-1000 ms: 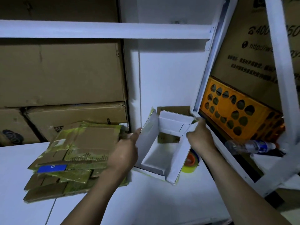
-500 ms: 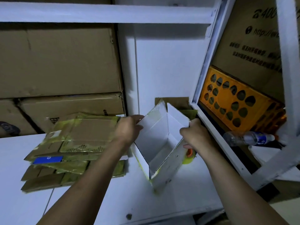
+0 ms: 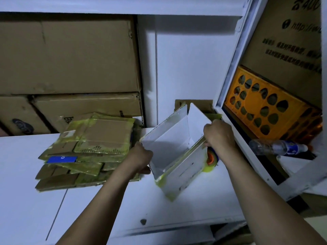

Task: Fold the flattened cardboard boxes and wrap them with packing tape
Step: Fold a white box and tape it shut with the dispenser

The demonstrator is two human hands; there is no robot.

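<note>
Hands grip a half-opened white box (image 3: 169, 149) above the table (image 3: 88, 209) (left hand (image 3: 139, 158) curled on its near-left wall, right hand (image 3: 218, 135) pinching the right rim).

Upper right, brown carton (image 3: 290, 55): partial "400" and "http://w…", cut by frame edge. Lines beneath, possibly Chinese characters, too blurred to read.
</note>
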